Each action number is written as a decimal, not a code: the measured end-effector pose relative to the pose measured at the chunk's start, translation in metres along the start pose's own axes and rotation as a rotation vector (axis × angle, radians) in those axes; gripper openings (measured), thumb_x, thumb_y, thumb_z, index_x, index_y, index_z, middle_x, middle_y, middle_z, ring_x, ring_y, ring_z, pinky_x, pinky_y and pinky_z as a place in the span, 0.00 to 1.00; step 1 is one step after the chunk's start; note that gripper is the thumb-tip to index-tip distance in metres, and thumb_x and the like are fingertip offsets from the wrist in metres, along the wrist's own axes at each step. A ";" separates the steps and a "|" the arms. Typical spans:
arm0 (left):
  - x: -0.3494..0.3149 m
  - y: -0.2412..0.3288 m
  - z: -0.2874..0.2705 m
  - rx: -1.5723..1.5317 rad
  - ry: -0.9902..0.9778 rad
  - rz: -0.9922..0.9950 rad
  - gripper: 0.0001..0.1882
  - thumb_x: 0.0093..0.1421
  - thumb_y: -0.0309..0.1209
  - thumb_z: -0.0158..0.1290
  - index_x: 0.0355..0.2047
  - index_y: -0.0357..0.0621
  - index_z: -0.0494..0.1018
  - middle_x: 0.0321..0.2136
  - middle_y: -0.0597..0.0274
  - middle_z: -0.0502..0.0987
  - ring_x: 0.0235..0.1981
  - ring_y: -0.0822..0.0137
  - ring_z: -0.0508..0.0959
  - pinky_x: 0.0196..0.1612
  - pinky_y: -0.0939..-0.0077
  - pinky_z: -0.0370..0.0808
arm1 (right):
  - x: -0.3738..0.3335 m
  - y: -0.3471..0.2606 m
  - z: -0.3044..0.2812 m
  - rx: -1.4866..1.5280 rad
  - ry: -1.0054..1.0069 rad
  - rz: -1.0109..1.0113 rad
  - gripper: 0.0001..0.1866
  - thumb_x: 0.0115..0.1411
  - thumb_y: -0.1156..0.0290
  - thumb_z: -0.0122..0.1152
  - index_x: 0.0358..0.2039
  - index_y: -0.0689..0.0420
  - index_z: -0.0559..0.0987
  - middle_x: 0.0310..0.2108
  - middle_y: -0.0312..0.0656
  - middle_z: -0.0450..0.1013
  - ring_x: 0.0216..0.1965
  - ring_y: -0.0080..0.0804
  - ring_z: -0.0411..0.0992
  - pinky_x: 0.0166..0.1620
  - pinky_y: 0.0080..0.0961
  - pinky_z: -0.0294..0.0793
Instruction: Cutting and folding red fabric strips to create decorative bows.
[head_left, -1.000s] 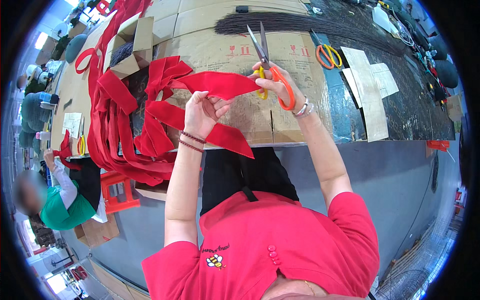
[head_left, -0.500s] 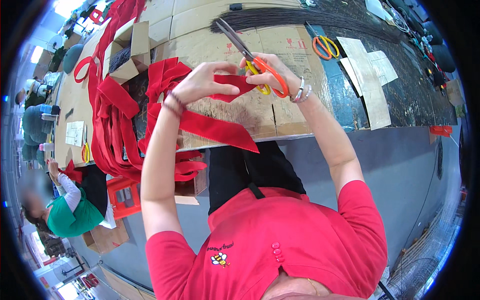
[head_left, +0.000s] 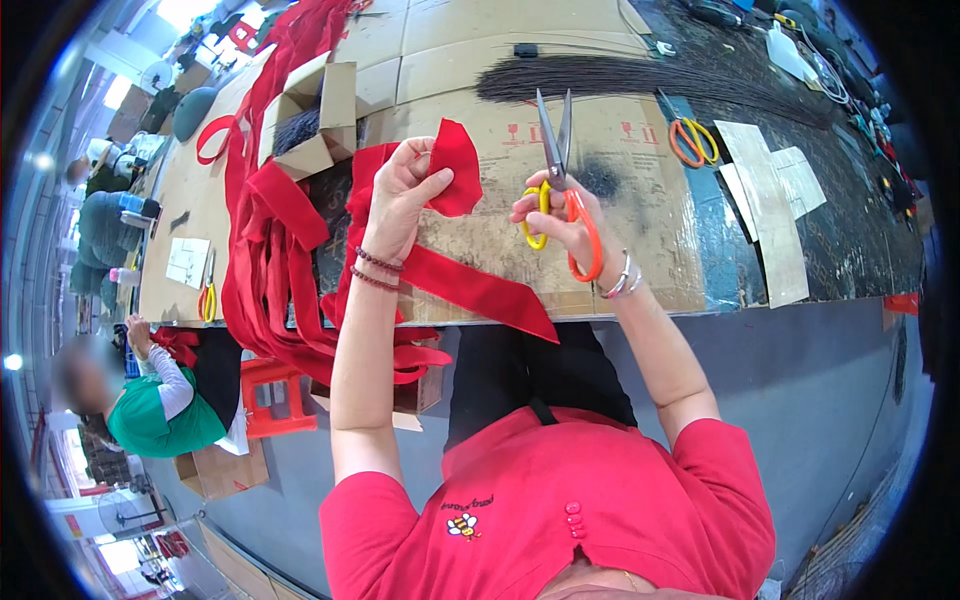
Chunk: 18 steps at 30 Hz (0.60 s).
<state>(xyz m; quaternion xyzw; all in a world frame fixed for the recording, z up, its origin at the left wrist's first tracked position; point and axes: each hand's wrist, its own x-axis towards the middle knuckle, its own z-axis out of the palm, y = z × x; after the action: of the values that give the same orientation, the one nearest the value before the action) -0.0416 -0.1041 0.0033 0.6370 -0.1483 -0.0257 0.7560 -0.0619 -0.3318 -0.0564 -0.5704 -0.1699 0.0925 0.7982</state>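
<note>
Head view — red ribbon (head_left: 459, 170) under left thumb (head_left: 434, 187), fingers (head_left: 411, 154) apparently behind.

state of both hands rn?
Left hand: closed, pinching a red ribbon.
Right hand: holding orange-and-yellow-handled scissors, blades parted.

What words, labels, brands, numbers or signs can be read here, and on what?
Red shirt: dark lettering above an embroidered bee; I won't copy it.
Cardboard sheet: red symbols, including a glass; small print blurred.
White paper: marks too small to read.
Red ribbon, held scissors: no text visible.
</note>
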 end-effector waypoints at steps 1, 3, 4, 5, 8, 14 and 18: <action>-0.006 0.004 0.003 -0.073 0.046 -0.001 0.18 0.57 0.16 0.49 0.48 0.34 0.64 0.40 0.59 0.76 0.41 0.74 0.75 0.46 0.81 0.73 | 0.002 0.004 0.009 0.024 0.017 -0.008 0.19 0.53 0.77 0.61 0.45 0.58 0.68 0.33 0.41 0.75 0.37 0.27 0.75 0.39 0.23 0.73; -0.012 0.005 0.005 -0.163 0.098 -0.003 0.18 0.57 0.15 0.47 0.49 0.34 0.63 0.41 0.59 0.75 0.42 0.73 0.76 0.46 0.79 0.73 | 0.016 0.004 0.027 0.075 0.039 -0.002 0.21 0.51 0.77 0.63 0.46 0.58 0.68 0.34 0.41 0.75 0.37 0.27 0.74 0.39 0.22 0.73; -0.014 0.004 0.005 -0.162 0.099 -0.004 0.18 0.57 0.15 0.47 0.49 0.34 0.63 0.41 0.59 0.75 0.42 0.73 0.76 0.46 0.79 0.73 | 0.025 0.002 0.036 0.120 0.062 0.005 0.23 0.50 0.77 0.64 0.46 0.57 0.68 0.34 0.41 0.75 0.37 0.26 0.74 0.40 0.21 0.73; -0.016 0.002 0.004 -0.168 0.143 0.002 0.18 0.57 0.15 0.48 0.48 0.34 0.64 0.41 0.60 0.75 0.41 0.73 0.76 0.45 0.80 0.73 | 0.033 -0.006 0.045 0.106 0.050 0.035 0.23 0.48 0.77 0.66 0.45 0.58 0.69 0.34 0.39 0.74 0.35 0.24 0.74 0.40 0.20 0.73; -0.026 0.004 -0.004 -0.118 0.221 0.010 0.17 0.55 0.17 0.52 0.46 0.35 0.66 0.40 0.61 0.76 0.40 0.74 0.76 0.45 0.81 0.73 | 0.050 -0.004 0.065 0.017 0.005 -0.017 0.22 0.47 0.78 0.66 0.43 0.59 0.70 0.32 0.38 0.74 0.34 0.23 0.73 0.39 0.19 0.74; -0.043 0.012 -0.009 0.026 0.285 0.051 0.14 0.55 0.21 0.57 0.42 0.37 0.71 0.37 0.62 0.77 0.38 0.75 0.76 0.44 0.81 0.72 | 0.054 -0.012 0.075 0.041 -0.028 -0.082 0.21 0.49 0.80 0.62 0.45 0.62 0.70 0.31 0.38 0.74 0.34 0.23 0.72 0.38 0.19 0.72; -0.049 0.020 -0.011 -0.105 0.280 0.068 0.12 0.59 0.23 0.53 0.43 0.37 0.71 0.39 0.60 0.77 0.40 0.72 0.77 0.46 0.77 0.73 | 0.037 -0.010 0.069 0.006 -0.078 -0.108 0.20 0.55 0.75 0.60 0.48 0.61 0.68 0.34 0.40 0.73 0.34 0.24 0.72 0.38 0.20 0.72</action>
<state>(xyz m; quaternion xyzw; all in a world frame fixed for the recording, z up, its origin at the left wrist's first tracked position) -0.0891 -0.0787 0.0120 0.5886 -0.0615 0.0812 0.8020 -0.0543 -0.2623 -0.0212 -0.5538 -0.2314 0.0721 0.7966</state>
